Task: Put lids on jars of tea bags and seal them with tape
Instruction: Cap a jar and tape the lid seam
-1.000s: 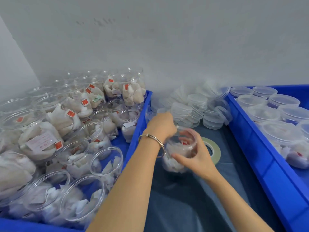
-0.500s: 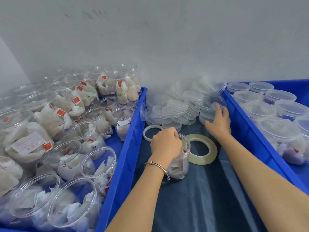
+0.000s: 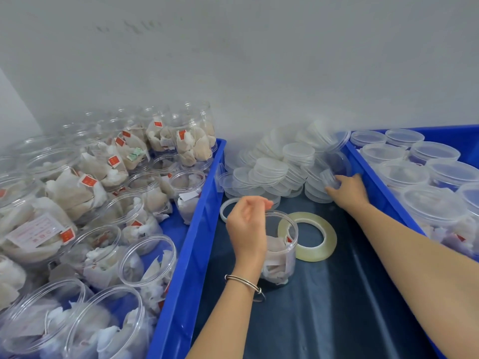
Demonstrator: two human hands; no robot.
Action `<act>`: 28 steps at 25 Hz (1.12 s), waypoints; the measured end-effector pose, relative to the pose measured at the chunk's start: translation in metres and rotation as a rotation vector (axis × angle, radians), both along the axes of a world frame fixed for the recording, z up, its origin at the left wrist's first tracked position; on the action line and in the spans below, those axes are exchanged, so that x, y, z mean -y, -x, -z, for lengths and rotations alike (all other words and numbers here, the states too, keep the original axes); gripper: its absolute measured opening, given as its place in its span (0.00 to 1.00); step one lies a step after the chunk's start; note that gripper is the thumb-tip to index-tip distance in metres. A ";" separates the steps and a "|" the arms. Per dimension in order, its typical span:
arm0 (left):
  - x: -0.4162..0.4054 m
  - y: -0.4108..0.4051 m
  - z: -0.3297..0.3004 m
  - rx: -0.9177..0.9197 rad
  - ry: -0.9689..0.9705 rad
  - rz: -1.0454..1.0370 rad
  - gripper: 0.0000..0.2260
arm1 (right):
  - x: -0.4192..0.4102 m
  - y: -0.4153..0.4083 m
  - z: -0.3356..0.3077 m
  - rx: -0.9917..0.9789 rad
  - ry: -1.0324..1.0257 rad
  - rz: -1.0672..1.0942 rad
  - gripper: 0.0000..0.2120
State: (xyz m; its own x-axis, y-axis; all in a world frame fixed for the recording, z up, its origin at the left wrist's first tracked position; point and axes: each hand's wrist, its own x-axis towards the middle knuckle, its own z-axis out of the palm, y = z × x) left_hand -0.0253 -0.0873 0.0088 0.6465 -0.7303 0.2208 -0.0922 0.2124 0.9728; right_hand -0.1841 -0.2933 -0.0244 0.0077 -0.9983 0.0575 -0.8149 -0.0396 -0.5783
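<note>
The open jar (image 3: pixel 281 244) of tea bags stands on the dark bench, touching the tape roll (image 3: pixel 307 236) on its right. The left hand (image 3: pixel 246 224) grips its rim with curled fingers. The right hand (image 3: pixel 346 189) holds a clear lid (image 3: pixel 329 178) at the lid pile (image 3: pixel 269 169) behind.

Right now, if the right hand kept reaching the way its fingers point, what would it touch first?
The right hand already has its fingers at a clear lid on the edge of the lid pile. Going straight on, it would probably push deeper into that pile, though depth is hard to judge.
</note>
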 end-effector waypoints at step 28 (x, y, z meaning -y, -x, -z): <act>0.015 0.008 0.058 0.686 -0.092 0.165 0.25 | -0.168 -0.062 -0.041 -0.234 0.388 -0.481 0.25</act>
State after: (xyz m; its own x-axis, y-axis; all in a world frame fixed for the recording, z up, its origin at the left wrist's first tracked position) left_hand -0.0328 -0.1024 -0.0488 0.2635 -0.8419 0.4709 -0.6638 0.1960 0.7218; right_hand -0.1219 -0.1248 0.0171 0.5038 -0.7876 0.3548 -0.7567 -0.6005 -0.2584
